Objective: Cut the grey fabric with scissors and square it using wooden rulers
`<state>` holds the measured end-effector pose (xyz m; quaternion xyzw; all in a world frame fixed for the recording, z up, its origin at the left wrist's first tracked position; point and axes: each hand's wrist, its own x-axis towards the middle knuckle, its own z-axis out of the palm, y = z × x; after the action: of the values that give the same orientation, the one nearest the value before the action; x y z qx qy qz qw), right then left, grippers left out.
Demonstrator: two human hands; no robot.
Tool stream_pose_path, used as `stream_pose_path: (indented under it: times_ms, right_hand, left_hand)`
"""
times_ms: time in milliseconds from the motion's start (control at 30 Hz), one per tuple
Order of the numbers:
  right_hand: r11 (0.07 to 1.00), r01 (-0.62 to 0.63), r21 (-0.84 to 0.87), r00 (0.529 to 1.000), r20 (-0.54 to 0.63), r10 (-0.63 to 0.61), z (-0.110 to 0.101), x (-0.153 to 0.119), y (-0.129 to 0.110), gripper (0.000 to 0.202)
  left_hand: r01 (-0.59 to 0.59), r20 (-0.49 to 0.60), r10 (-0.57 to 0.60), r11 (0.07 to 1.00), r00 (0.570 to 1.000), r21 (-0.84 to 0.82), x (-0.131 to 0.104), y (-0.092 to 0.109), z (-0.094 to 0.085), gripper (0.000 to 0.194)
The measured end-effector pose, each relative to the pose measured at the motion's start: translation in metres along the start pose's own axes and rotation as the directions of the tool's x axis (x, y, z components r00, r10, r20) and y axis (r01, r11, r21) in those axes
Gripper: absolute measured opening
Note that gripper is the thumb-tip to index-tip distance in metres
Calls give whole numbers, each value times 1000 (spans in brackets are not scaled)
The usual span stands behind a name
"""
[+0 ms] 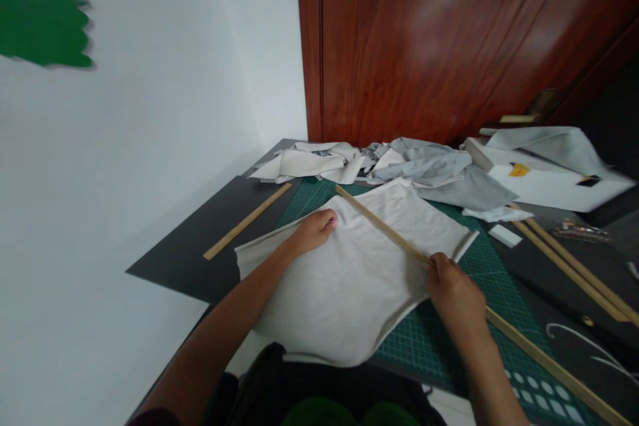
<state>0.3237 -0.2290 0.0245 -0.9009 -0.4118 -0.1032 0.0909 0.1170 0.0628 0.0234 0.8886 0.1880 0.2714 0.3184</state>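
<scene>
A pale grey-white piece of fabric (344, 279) lies across a green cutting mat (414, 339), its near edge hanging toward my body. My left hand (315, 229) is closed on the fabric near its upper left edge, thumb and fingers pinched together. My right hand (454, 286) is wrapped round a long wooden strip (384, 229). That strip slants across the fabric from the upper left and runs on past my right hand to the lower right. The fabric's right edge comes close to my right hand.
Another wooden strip (247, 223) lies at left on the black table (190, 246). Crumpled fabric pieces (424, 163) lie along the back by the wooden door (424, 46). At right are a white box (554, 176), two wooden strips (574, 266), a small white block (505, 235) and scissors (574, 313).
</scene>
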Motion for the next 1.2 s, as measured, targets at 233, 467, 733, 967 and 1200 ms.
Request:
stream_pose_path:
  times_ms: [233,467,733,967,1200]
  right_hand:
    - [995,-24,97,1000,6,24,1,7,8,23]
    - [995,-85,44,995,-52,88,7,15,65,38]
    - [989,-117,93,988,-95,125,23,18,104,42]
    - [974,-207,89,964,-149,219,13,12,111,44]
    - [933,-356,51,905,-229,357,-14,8,139,47]
  left_hand:
    - [65,-96,-93,961,991,-268,5,9,17,24]
    - [153,58,-147,800,988,-580,3,27,28,46]
    - [227,204,-114,675,972,-702,-6,48,31,53]
    - [283,315,-77,673,946,-684,-12,50,40,50]
    - [272,312,-70,693,947,-668,-8,43,43,50]
